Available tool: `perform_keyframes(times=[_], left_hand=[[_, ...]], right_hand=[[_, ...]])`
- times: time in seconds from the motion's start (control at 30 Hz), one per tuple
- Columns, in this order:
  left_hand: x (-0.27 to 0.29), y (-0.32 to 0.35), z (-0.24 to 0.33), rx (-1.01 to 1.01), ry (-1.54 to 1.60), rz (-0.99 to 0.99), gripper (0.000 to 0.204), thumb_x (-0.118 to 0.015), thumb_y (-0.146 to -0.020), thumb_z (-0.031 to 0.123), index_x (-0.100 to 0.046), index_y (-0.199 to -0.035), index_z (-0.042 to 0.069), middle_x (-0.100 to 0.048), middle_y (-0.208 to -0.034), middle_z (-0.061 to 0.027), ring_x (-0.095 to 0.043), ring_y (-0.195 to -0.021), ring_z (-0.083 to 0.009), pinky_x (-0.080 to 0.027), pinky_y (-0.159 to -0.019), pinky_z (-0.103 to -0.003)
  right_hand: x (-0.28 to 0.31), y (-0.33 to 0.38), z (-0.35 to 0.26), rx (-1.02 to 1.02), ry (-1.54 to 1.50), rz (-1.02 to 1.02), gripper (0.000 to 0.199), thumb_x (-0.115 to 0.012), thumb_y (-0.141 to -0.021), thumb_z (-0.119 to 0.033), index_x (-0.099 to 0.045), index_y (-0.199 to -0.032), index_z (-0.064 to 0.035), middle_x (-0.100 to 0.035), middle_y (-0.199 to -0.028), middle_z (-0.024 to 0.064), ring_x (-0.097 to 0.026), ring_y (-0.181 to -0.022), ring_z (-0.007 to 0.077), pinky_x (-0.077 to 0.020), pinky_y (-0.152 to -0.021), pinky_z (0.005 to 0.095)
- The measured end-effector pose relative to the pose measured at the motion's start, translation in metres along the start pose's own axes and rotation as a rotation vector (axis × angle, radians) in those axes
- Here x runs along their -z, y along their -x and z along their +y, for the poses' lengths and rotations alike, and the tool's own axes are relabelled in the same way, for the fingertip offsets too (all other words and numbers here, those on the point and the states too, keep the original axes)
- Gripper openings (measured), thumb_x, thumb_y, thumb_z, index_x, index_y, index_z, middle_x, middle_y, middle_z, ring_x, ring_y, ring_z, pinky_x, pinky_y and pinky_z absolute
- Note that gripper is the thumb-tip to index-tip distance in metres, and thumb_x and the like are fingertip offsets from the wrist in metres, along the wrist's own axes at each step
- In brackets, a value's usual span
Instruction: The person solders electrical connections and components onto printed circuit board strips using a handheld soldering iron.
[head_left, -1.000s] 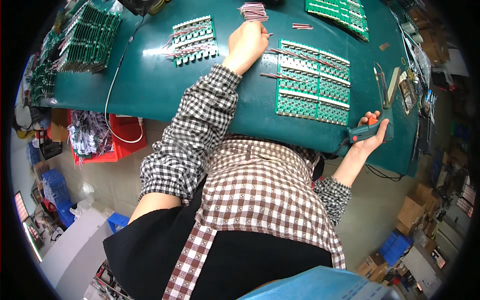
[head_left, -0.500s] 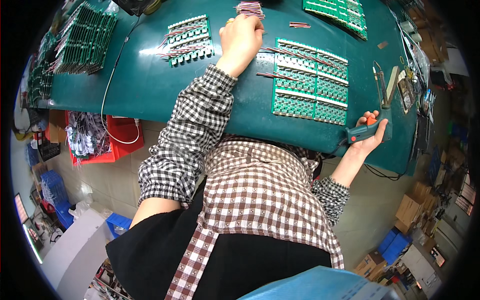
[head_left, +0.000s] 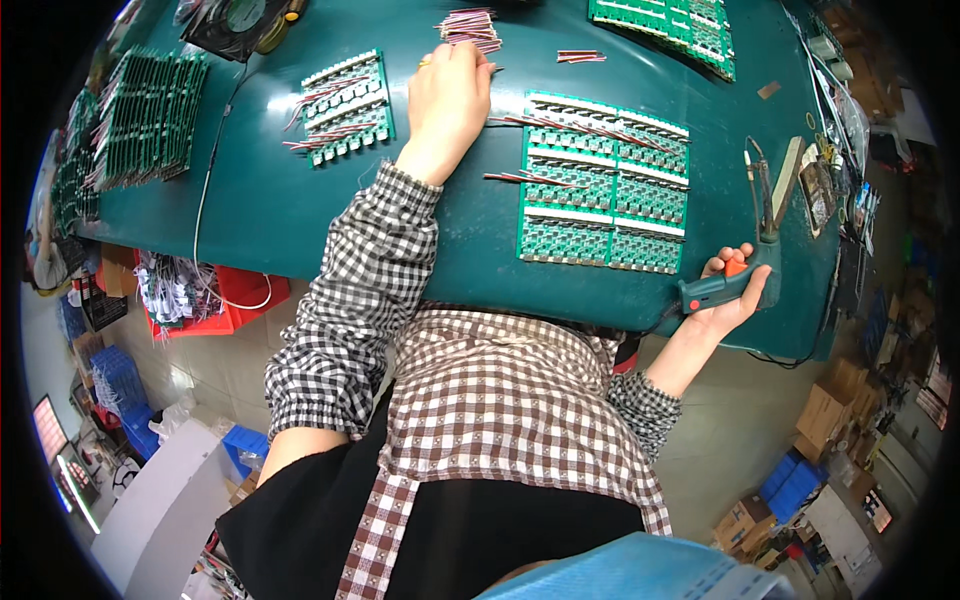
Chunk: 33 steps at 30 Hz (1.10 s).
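Turned slightly at the wrist from a second earlier, the left hand (head_left: 447,105) now shows a yellow ring, while the whole view has shifted and the worktop (head_left: 455,240) sits lower in it. Bent fingers close together beside a bundle of thin, red-white-and-dark wires (head_left: 468,22); whether they pinch one cannot be told, though a slim dark tip shows by them. The right hand (head_left: 720,316) is wrapped around the dark-green plastic handle of a soldering gun (head_left: 704,293) with an orange trigger, its slender metal end pointing away from the wearer. Between the hands, a rectangular circuit-board panel (head_left: 560,242) lies flat on the smooth, glossy green surface, ribbed with white strips and crossed by loose wires on its upper and left parts. A smaller board (head_left: 372,92), also strewn with wires, rests to the left, beyond it a dense stack of thin-edged boards (head_left: 150,120). Gathered gingham sleeves (head_left: 375,260) cover both forearms, above a brown-and-white checked cloth apron (head_left: 510,400).
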<state>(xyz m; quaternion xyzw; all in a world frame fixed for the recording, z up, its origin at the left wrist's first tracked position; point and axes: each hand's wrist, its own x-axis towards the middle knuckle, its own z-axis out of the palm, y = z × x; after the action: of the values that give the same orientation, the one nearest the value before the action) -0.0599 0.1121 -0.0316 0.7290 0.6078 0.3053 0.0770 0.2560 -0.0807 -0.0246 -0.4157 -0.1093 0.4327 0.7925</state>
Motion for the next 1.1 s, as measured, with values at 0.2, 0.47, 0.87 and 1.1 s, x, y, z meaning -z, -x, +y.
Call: perform_keyframes(times=[0.2, 0.47, 0.87, 1.1], left_hand=[[0.021, -0.006, 0.028, -0.284, -0.049, 0.111, 0.011, -0.062, -0.074, 0.011, -0.062, -0.086, 0.010, -0.057, -0.087, -0.0075, -0.055, -0.086, -0.0283, -0.044, -0.071, -0.040], [-0.022, -0.048, 0.047, -0.299, 0.049, -0.242, 0.013, -0.062, -0.076, 0.014, -0.060, -0.084, 0.005, -0.055, -0.080, -0.0109, -0.056, -0.080, -0.0304, -0.045, -0.070, -0.038], [0.010, -0.043, 0.051, -0.197, 0.306, -0.304, 0.011, -0.062, -0.074, 0.015, -0.061, -0.079, 0.005, -0.062, -0.081, -0.0138, -0.060, -0.077, -0.0314, -0.047, -0.068, -0.040], [0.020, -0.041, 0.054, -0.265, 0.316, -0.192, 0.008, -0.061, -0.076, 0.009, -0.058, -0.078, 0.003, -0.053, -0.076, -0.0132, -0.055, -0.076, -0.0293, -0.044, -0.068, -0.037]], right_hand=[[0.000, 0.011, -0.006, -0.043, -0.067, -0.055, 0.038, -0.056, -0.088, -0.035, -0.049, -0.101, -0.0008, -0.056, -0.083, 0.0066, -0.056, -0.081, 0.0179, -0.0490, -0.063, 0.0255], [-0.002, 0.028, -0.012, -0.091, -0.111, -0.092, 0.039, -0.056, -0.088, -0.035, -0.047, -0.103, -0.0007, -0.056, -0.084, 0.0070, -0.055, -0.083, 0.0186, -0.0499, -0.065, 0.0270], [-0.015, 0.039, -0.017, -0.068, -0.117, -0.115, 0.039, -0.054, -0.089, -0.033, -0.045, -0.105, 0.0018, -0.054, -0.087, 0.0099, -0.055, -0.086, 0.0207, -0.0522, -0.069, 0.0280], [-0.018, 0.039, -0.016, -0.068, -0.017, -0.043, 0.040, -0.057, -0.087, -0.037, -0.049, -0.103, -0.0013, -0.057, -0.085, 0.0057, -0.055, -0.082, 0.0176, -0.0476, -0.067, 0.0268]])
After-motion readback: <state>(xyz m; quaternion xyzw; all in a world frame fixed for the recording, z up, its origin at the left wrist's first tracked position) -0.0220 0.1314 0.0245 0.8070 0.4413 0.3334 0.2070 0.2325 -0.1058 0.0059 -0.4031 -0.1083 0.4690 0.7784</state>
